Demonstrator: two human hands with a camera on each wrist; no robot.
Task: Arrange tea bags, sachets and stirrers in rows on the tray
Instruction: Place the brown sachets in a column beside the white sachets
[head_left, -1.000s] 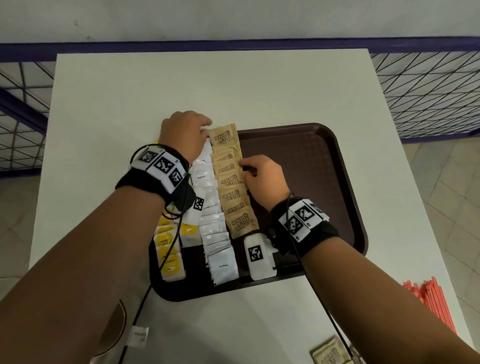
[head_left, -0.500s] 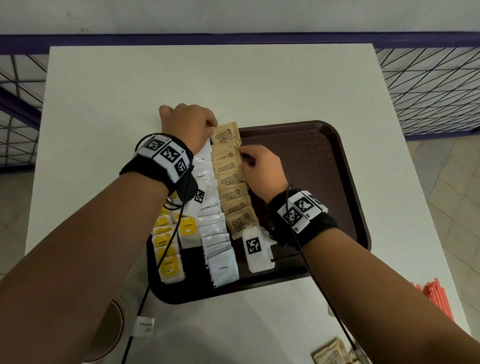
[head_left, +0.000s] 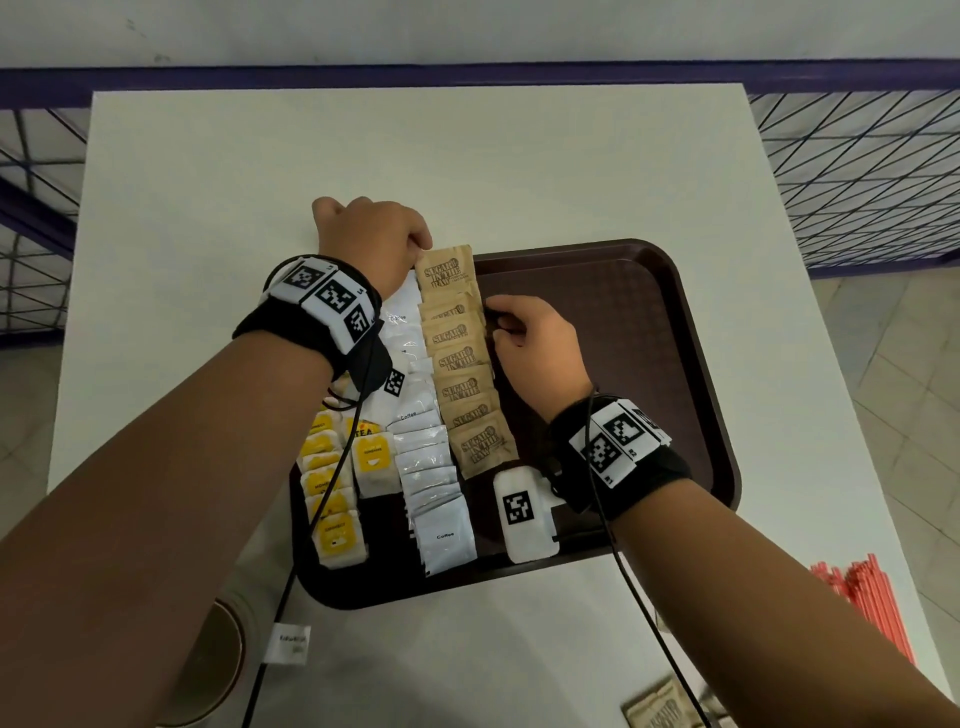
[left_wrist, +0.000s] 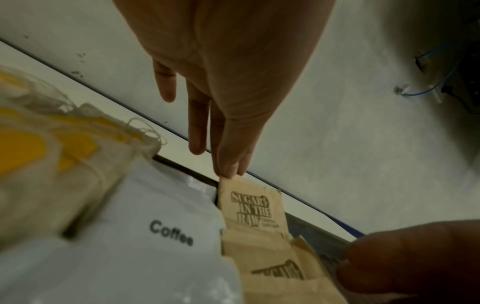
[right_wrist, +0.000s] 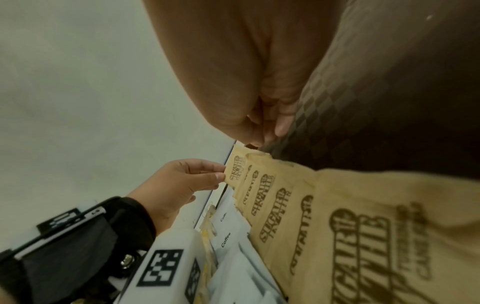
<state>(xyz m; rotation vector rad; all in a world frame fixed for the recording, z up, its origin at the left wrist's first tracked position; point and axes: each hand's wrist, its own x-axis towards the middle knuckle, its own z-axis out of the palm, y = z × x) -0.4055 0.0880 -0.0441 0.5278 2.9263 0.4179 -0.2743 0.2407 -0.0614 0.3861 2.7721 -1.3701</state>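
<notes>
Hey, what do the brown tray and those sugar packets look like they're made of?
The tray looks like moulded plastic: dark brown, a woven-looking texture on its floor, rounded raised rim. The sugar packets look like matte tan paper, probably unbleached kraft: printed lettering, creased and slightly ragged edges, no shine.

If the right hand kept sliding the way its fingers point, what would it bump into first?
Most likely the row of brown sugar packets. The right hand points leftward across the tray, its fingertips already at the edge of that row; whether they touch it is unclear.
</notes>
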